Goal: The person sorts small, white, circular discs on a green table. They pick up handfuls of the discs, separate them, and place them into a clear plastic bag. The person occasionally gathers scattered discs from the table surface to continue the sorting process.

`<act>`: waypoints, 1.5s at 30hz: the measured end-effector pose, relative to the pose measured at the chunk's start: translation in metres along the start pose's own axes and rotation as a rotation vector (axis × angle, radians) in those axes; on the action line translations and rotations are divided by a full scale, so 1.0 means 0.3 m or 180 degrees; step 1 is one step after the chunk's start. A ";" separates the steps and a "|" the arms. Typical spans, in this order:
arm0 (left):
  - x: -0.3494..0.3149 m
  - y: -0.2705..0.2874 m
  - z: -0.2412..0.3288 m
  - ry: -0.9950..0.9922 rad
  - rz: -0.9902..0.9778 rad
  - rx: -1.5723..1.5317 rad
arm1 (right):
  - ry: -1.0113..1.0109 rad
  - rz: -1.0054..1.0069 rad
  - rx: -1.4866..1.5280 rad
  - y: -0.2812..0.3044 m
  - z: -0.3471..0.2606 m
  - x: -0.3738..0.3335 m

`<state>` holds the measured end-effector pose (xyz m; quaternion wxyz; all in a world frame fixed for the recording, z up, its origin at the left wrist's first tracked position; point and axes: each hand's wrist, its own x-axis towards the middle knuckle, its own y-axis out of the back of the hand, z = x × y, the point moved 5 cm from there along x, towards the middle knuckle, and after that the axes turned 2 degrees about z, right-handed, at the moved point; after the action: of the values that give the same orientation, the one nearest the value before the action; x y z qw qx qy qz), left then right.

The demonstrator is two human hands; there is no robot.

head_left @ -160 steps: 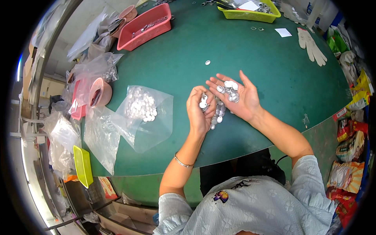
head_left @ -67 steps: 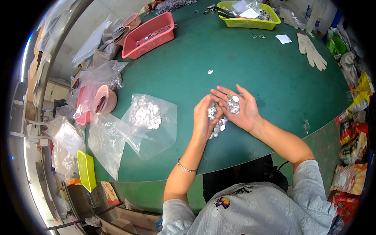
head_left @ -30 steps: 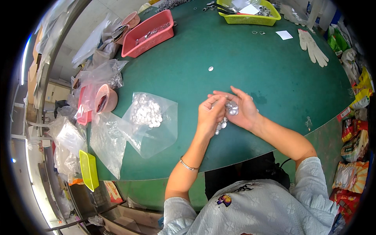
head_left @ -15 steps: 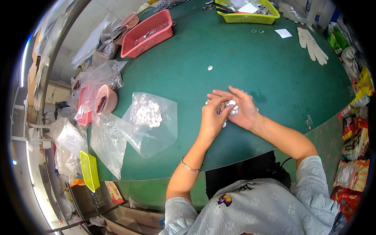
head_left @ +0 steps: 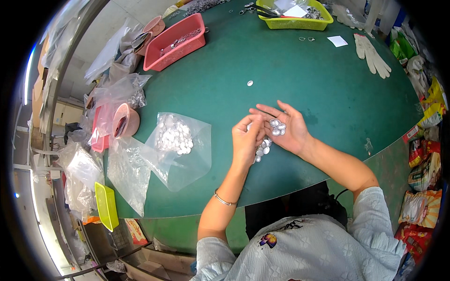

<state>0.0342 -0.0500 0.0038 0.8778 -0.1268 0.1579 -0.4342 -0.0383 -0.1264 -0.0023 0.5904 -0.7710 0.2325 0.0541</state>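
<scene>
My right hand (head_left: 293, 130) is palm up with its fingers stretched out. Several small oval silvery pieces (head_left: 277, 127) rest in its palm. Close beside it, my left hand (head_left: 247, 143) has its fingers drawn together near the right fingertips; what they pinch is hidden. Below and between the hands, a loose heap of similar oval pieces (head_left: 264, 149) lies on the green table (head_left: 206, 84), partly covered by the hands. Farther off, one single oval piece (head_left: 250, 83) lies alone.
At left, a clear plastic bag (head_left: 194, 164) holds many oval pieces. Beyond it stand a pink cup (head_left: 127, 121) and a red basket (head_left: 187, 50). A yellow-green basket (head_left: 295, 23) and a white glove (head_left: 372, 58) lie far right. The table's near edge (head_left: 178, 217) curves before me.
My left hand has drawn back leftward from the right palm, uncovering the pieces in it and more of the heap below. The right hand's fingers have spread a little more.
</scene>
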 end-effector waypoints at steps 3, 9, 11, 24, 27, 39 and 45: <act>0.000 -0.011 0.009 -0.0789 0.0280 0.1492 | -0.0050 -0.0084 -0.0141 -0.010 0.009 -0.008; -0.012 -0.041 0.050 -0.0511 -0.0225 0.2531 | -0.0131 -0.0151 -0.0338 0.021 0.022 0.008; 0.000 -0.026 0.021 -0.0745 -0.0276 0.1980 | -0.0121 -0.0151 -0.0341 0.003 0.024 0.000; 0.017 0.013 -0.012 0.0385 -0.0329 -0.1385 | 0.0008 -0.0138 0.0079 0.002 0.005 -0.001; 0.005 0.021 0.007 -0.0181 0.0099 0.0293 | 0.0170 -0.0162 0.0061 -0.007 -0.003 -0.004; -0.007 -0.015 0.041 -0.1300 0.0265 0.2126 | 0.0116 -0.0180 0.0080 -0.001 -0.004 0.003; 0.028 0.052 -0.023 0.0850 0.0104 -0.1347 | 0.0206 -0.0245 0.0335 -0.007 -0.017 0.006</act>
<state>0.0478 -0.0481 -0.0095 0.8099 -0.2467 0.3618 -0.3902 -0.0368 -0.1312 0.0004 0.6238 -0.7487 0.2241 -0.0059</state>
